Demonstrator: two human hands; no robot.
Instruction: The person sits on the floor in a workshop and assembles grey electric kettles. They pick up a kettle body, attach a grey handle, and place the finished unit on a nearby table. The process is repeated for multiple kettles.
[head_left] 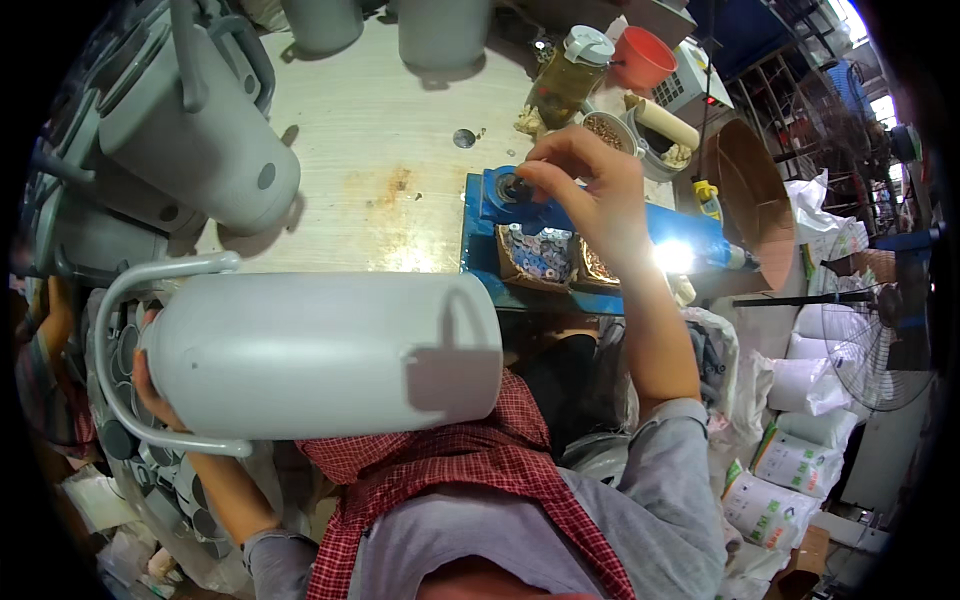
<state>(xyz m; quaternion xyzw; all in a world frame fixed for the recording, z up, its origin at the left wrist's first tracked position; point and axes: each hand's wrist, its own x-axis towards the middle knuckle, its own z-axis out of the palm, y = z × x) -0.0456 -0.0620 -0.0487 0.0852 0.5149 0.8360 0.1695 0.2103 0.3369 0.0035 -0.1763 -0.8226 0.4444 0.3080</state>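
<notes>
A large grey plastic jug [330, 355] lies on its side in front of me, its bail handle [110, 350] at the left end. My left hand [152, 385] grips that end; most of its fingers are hidden behind the jug. Above the blue bench machine [690, 238], my right hand [590, 180] is closed in a pinch at the round metal-centred head [512, 188]. Whatever is between the fingertips is too small to make out. Just below sit a small box of blue and grey metal pieces [538, 253] and a second box of copper-coloured pieces [597, 262].
Several grey jugs [200, 130] crowd the table's left side; more stand at its far edge. A lidded bottle [572, 75], a red bowl [645, 57] and a cup of copper-coloured bits [605, 130] are at back right. A cardboard box [745, 200] and a fan [870, 330] stand at right.
</notes>
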